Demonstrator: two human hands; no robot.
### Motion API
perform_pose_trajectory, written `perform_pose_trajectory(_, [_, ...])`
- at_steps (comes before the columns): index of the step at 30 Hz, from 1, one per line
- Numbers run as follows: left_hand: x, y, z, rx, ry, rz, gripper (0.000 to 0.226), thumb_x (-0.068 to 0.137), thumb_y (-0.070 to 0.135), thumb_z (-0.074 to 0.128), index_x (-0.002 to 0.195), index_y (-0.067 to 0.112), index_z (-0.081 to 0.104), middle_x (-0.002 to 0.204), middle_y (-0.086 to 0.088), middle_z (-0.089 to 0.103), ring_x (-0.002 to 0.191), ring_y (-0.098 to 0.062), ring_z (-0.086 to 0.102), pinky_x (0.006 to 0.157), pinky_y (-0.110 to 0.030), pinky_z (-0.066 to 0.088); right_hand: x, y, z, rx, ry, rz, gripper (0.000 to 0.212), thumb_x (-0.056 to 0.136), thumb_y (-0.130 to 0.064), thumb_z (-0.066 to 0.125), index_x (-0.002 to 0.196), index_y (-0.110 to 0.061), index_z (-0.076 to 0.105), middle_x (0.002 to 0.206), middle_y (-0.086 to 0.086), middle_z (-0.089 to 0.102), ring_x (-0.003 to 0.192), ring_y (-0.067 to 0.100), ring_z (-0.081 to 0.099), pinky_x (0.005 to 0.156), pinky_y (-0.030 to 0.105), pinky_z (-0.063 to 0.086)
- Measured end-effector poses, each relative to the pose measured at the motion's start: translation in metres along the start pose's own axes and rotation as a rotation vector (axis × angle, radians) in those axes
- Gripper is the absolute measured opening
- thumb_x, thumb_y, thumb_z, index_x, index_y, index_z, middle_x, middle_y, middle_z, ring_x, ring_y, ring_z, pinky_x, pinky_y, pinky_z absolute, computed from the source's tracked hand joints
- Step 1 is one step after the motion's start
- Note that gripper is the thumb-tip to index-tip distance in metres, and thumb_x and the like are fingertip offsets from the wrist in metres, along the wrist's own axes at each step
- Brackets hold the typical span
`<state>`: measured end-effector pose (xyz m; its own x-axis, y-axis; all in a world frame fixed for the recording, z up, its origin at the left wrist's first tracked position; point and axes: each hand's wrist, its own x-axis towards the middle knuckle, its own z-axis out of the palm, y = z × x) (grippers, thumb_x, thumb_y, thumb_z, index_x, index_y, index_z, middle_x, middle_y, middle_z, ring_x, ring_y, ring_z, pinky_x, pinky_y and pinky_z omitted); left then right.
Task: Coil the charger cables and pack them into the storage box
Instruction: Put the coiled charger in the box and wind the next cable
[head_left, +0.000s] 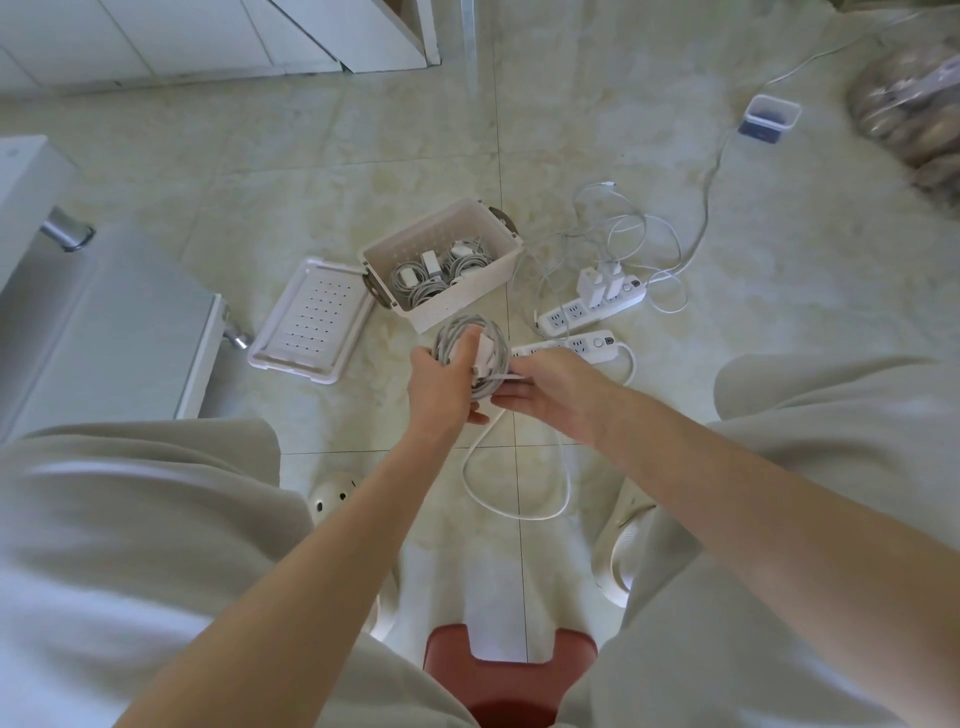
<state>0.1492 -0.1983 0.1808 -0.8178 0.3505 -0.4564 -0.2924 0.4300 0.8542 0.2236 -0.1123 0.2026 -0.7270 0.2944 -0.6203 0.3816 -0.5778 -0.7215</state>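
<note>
Coil (470, 353): round grey-white cable loops, above glossy floor (727, 312), near box (498, 270).
Left hand (441, 387): grips coil.
Right hand (550, 395): pinches its loose tail (508, 375).
Box: perforated white plastic, coiled chargers (431, 275) inside.

one storage box (457, 302) is sitting mid-scene, one lid (311, 314) lying to its left. two power strips (563, 314) (592, 343) are lying to its right, three chargers (589, 283) standing in the far one. one coiled cable (448, 330) is being held nearer; about four coils (410, 275) are resting in the box.
</note>
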Motion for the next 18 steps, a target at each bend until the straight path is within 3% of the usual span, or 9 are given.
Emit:
perform_pose_trajectory(4, [0.012, 0.008, -0.014, 0.002, -0.054, -0.115, 0.048, 0.089, 0.049, 0.056, 0.112, 0.010, 0.044, 0.099, -0.008, 0.058, 0.069, -0.024, 0.064, 0.037, -0.028, 0.052, -0.007, -0.001, 0.005, -0.338, -0.118, 0.042, 0.033, 0.099, -0.018, 0.033, 0.102, -0.006, 0.064, 0.103, 0.009, 0.067, 0.098, 0.021, 0.063, 0.091, 0.030, 0.047])
perform_pose_trajectory(6, [0.013, 0.007, -0.018, 0.044, -0.070, -0.128, 0.050, 0.088, 0.050, 0.058, 0.113, 0.009, 0.043, 0.096, -0.008, 0.058, 0.063, -0.024, 0.064, 0.038, -0.029, 0.053, -0.004, 0.005, 0.008, -0.799, 0.019, -0.050, 0.036, 0.101, -0.026, 0.032, 0.105, -0.004, 0.060, 0.109, 0.011, 0.064, 0.100, 0.026, 0.059, 0.089, 0.033, 0.046])
perform_pose_trajectory(8, [0.014, 0.003, -0.020, 0.104, -0.056, -0.108, 0.057, 0.086, 0.049, 0.060, 0.120, 0.007, 0.043, 0.099, -0.008, 0.055, 0.066, -0.022, 0.062, 0.038, -0.028, 0.052, -0.002, 0.015, 0.006, -1.134, 0.194, -0.315, 0.029, 0.100, -0.026, 0.039, 0.116, -0.004, 0.049, 0.121, 0.013, 0.050, 0.109, 0.027, 0.048, 0.091, 0.034, 0.040])
perform_pose_trajectory(10, [0.015, 0.000, -0.021, 0.122, -0.055, -0.116, 0.061, 0.085, 0.049, 0.063, 0.123, 0.005, 0.043, 0.101, -0.008, 0.055, 0.069, -0.022, 0.062, 0.037, -0.027, 0.051, -0.004, 0.018, 0.006, -1.182, 0.248, -0.566, 0.035, 0.097, -0.024, 0.046, 0.126, -0.005, 0.041, 0.127, 0.012, 0.042, 0.115, 0.024, 0.043, 0.096, 0.033, 0.038])
perform_pose_trajectory(12, [0.015, 0.001, -0.020, 0.127, -0.073, -0.139, 0.059, 0.084, 0.048, 0.064, 0.120, 0.006, 0.043, 0.098, -0.008, 0.055, 0.066, -0.021, 0.061, 0.036, -0.027, 0.050, -0.003, 0.016, 0.008, -1.159, 0.192, -0.703, 0.032, 0.095, -0.022, 0.049, 0.122, -0.005, 0.047, 0.119, 0.010, 0.047, 0.109, 0.021, 0.047, 0.092, 0.027, 0.038])
perform_pose_trajectory(18, [0.011, 0.005, -0.015, 0.108, -0.201, -0.199, 0.045, 0.088, 0.048, 0.058, 0.094, 0.004, 0.054, 0.071, -0.008, 0.053, 0.053, -0.017, 0.052, 0.046, -0.032, 0.056, -0.002, 0.005, 0.010, -0.850, 0.208, -0.668, 0.008, 0.088, -0.010, 0.059, 0.096, -0.007, 0.058, 0.092, 0.005, 0.064, 0.088, 0.018, 0.059, 0.083, 0.033, 0.048])
